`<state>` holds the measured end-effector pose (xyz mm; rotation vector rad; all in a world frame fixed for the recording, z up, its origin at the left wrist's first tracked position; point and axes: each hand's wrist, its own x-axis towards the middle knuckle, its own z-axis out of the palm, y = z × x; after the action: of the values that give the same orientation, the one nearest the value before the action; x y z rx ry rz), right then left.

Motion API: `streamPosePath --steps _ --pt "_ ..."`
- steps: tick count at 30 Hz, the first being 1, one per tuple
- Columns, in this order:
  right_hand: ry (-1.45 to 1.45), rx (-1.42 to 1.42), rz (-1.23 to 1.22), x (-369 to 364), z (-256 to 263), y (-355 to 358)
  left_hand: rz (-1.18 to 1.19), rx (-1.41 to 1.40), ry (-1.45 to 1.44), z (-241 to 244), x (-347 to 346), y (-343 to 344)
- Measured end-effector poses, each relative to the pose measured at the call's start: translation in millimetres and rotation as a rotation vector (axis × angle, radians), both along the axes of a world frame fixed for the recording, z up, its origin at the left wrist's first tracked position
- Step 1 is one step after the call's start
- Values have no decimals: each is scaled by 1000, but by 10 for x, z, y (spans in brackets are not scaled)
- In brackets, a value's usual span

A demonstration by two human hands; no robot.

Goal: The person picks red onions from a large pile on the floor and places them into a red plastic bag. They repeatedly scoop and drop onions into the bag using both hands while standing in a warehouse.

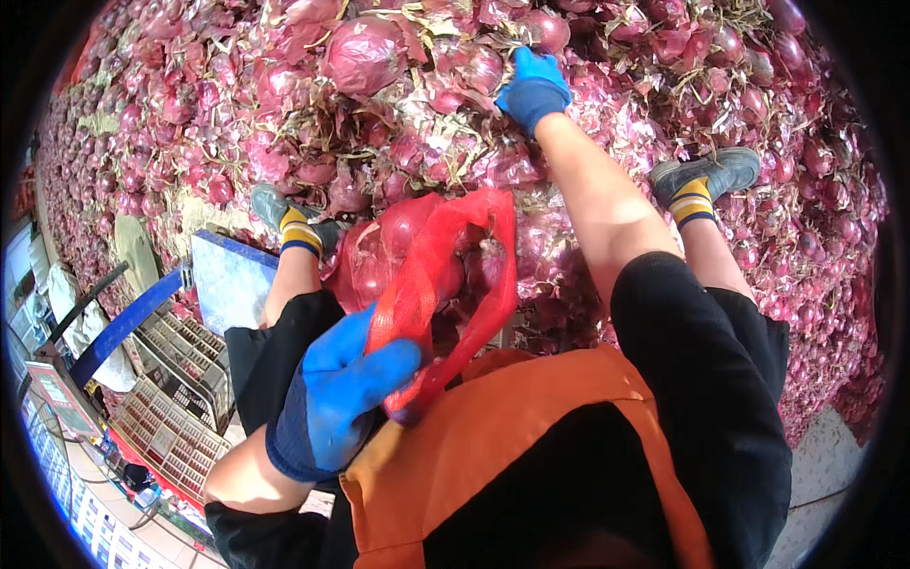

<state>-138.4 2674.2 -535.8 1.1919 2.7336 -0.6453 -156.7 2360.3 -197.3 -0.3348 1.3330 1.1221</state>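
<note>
My left hand (338,398), in a blue coated work glove, grips the rim of a red mesh bag (455,242) close to my apron. The bag's mouth gapes, and red onions (366,267) show through its mesh on the left. My right hand (534,85), gloved alike, reaches far forward into a heap of red onions (441,153). Its fingers point away from me, beside a round onion (547,32). The fingertips are hidden, so whether they hold an onion cannot be told.
Loose onions, papery skins and dry stalks surround both my shoes (718,174). To my left stands a platform scale (234,281) with a blue post (128,323) and a display (64,398). Beside it are beige plastic crates (167,434). Concrete floor (825,462) shows at lower right.
</note>
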Motion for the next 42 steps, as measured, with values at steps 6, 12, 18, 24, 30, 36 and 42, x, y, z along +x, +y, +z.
streamPosePath --steps 6,12,18,24,30,36,42 --pt "567 -975 -443 1269 35 -156 -23 104 105 51 -56 -75" --pt "623 -1094 -96 1015 1389 -738 42 249 160 -181 -105 -78" --pt "321 -42 332 375 798 -332 -68 112 110 15 6 17" --pt "-207 -46 206 -195 225 -227 -40 38 49 4 -23 21" --pt "659 -952 -44 532 166 194 -185 65 43 -48 -153 -87" --pt "765 -643 197 774 1066 -957 257 213 130 -204 -5 -105" --pt "51 192 230 193 411 559 174 134 -7 -93 108 -95"
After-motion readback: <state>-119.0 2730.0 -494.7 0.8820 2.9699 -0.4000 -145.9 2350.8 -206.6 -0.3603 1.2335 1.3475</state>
